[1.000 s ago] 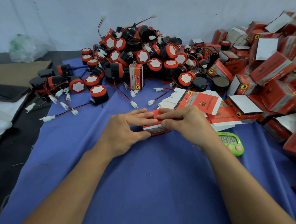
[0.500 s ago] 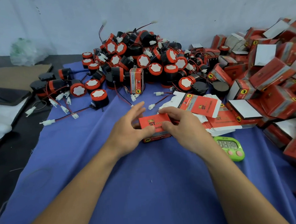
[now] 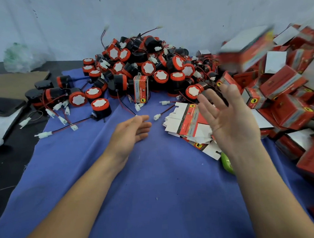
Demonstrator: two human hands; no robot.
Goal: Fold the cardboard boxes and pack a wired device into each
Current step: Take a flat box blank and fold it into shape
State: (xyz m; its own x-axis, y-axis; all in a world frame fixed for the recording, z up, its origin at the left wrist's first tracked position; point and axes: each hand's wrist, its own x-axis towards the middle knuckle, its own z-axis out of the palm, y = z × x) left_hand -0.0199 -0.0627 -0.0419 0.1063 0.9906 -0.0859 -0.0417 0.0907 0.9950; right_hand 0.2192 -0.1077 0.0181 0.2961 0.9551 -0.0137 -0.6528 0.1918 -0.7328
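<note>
**A:** Where's the box that was being packed?

**B:** The red box is in the air at the upper right, blurred, above the heap of folded boxes. Neither hand touches it. One white face and one red side show. I can't tell whether it is closed or what is inside.

**A:** And half a second ago?

**B:** Both hands held it low over the middle of the table. Now the right hand is raised, palm toward the camera and fingers spread, holding nothing. The left hand lies low at the blue cloth, fingers relaxed and also empty.

**A:** What's close to them?

**B:** Just beside the right hand is a fanned stack of flat box blanks. They are thin card, red-printed with white flaps, and unfolded. Beyond the left hand the wired devices form a mound. They are short black cylinders with orange-red rims and white scalloped faces, trailing thin red and black wires to white plugs. One upright box stands on end at the mound's front edge.

**A:** Further out?

**B:** A green timer peeks from behind the right wrist. The cloth is soft, slightly rumpled, and covers the table. At the far left are a brown cardboard sheet and a pale crumpled plastic bag by the wall.
</note>
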